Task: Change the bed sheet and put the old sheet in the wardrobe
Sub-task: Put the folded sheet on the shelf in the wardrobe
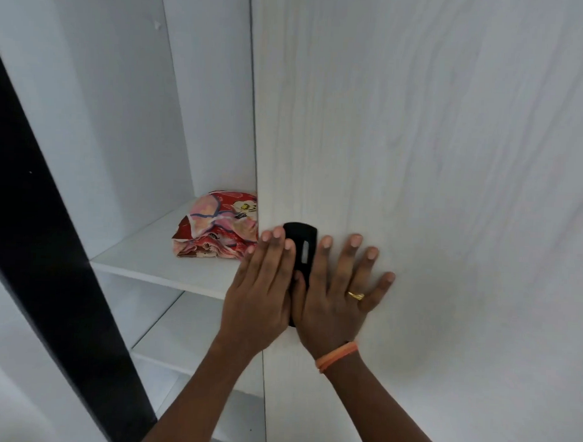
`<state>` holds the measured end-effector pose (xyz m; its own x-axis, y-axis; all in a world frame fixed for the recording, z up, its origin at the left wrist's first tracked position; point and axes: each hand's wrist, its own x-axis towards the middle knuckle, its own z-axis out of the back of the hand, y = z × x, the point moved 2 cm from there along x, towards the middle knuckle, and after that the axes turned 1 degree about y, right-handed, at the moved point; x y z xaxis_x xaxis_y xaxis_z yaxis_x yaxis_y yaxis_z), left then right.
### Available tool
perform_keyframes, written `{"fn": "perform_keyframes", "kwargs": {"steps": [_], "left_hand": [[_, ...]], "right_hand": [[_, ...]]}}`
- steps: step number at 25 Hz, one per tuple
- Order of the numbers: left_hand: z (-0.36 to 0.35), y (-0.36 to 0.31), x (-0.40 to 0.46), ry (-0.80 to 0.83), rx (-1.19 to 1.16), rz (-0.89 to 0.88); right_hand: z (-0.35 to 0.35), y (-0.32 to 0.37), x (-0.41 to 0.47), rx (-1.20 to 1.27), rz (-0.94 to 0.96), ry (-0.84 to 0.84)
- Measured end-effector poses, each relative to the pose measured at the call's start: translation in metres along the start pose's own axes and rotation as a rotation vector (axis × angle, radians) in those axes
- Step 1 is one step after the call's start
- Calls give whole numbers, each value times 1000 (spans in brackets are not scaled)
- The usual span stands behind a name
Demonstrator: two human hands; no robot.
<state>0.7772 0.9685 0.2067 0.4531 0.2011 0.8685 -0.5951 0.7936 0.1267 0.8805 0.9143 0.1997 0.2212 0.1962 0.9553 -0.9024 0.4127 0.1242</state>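
Both hands are pressing flat on the white door [418,159] of the wardrobe, so the step in hand looks like sliding or pushing the door shut over the open part. The left hand [261,292] is lying by the door's left edge with its fingers straight and close together. The right hand [340,298] is lying flat too, with its fingers straight and spread apart, and it is wearing a gold ring [356,295] and an orange band [336,356] at the wrist. A black handle [301,244] is sitting between the two hands, partly hidden by them. To do this well, the hands should be pushing slowly and evenly, and the left fingers should be staying clear of the gap so they are not getting pinched. The sheet [219,225] should be staying back from the door's edge so it is not getting caught. The sheet is lying folded on a white shelf [143,255], at the right end of it, just beside the door's edge. It is red and pink with big flowers, soft and a bit lumpy.
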Motion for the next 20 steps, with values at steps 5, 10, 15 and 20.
{"fn": "perform_keyframes", "kwargs": {"steps": [5, 10, 15, 20], "left_hand": [[23, 30, -12, 45, 14, 234], [43, 45, -23, -7, -294, 678], [40, 39, -21, 93, -264, 762], [29, 65, -25, 191, -420, 865]], "right_hand": [[-4, 52, -4, 70, 205, 119], [6, 77, 4, 126, 380, 174], [5, 75, 8, 108, 339, 198], [-6, 88, 8, 81, 465, 174]]}}
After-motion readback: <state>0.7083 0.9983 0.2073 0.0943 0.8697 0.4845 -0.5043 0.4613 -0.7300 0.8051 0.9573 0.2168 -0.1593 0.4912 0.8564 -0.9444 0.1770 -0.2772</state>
